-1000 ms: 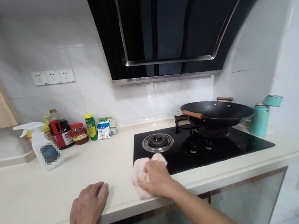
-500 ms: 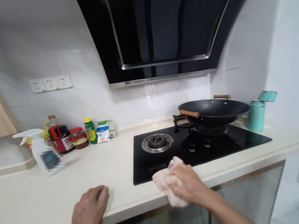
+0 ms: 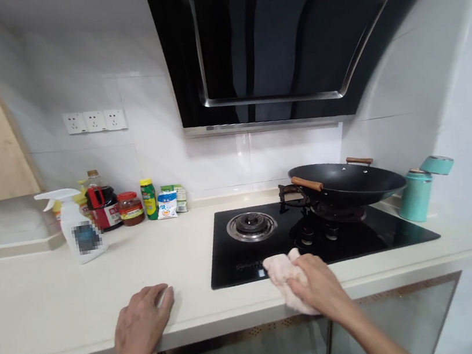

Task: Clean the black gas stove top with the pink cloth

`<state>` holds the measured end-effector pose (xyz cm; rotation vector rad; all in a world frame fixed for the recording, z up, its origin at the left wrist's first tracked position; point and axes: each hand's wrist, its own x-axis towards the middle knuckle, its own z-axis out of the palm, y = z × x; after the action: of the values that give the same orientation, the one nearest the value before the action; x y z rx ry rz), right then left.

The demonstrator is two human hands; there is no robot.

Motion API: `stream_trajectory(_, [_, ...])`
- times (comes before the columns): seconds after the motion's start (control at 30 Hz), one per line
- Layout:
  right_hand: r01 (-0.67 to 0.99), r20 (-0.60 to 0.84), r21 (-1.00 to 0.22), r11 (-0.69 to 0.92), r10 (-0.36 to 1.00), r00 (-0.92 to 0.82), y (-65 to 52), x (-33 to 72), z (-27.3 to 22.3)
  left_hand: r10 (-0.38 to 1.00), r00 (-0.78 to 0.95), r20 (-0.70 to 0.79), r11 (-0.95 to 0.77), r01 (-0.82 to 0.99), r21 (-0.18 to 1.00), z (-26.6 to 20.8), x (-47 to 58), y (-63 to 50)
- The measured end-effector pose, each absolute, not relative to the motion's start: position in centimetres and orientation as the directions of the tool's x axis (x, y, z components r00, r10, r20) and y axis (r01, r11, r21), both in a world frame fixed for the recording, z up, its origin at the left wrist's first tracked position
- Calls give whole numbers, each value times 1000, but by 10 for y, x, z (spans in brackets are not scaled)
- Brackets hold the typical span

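A pale pink cloth is bunched under my right hand, whose fingers are closed around it. The cloth lies over the front edge of the black glass gas stove and hangs down past the counter's lip. My left hand rests on the white countertop near its front edge, with nothing in it and the thumb apart from the fingers. On the stove's right burner sits a black wok with wooden handles. The left burner is bare.
A white spray bottle stands on the counter at left, before a dark sauce bottle, a red-lidded jar, a green bottle and a small packet. A teal flask stands right of the wok. The range hood overhangs the stove.
My right hand and the cloth have moved right along the stove's front edge. My left hand stays on the counter. The camera view has tilted and shifted slightly.
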<state>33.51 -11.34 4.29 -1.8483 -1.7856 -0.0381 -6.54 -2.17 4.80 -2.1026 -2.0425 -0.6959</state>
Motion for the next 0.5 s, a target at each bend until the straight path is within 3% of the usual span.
stream_trajectory(0.17, [936,337,-303,181,939,-72,-84,285,63,891,-12,454,-97,971,217,45,-66,-22])
stream_trajectory(0.5, [984,233,31,-177,958,165,13,344,91,824,9,566,-158,964,214,31,-69,-24])
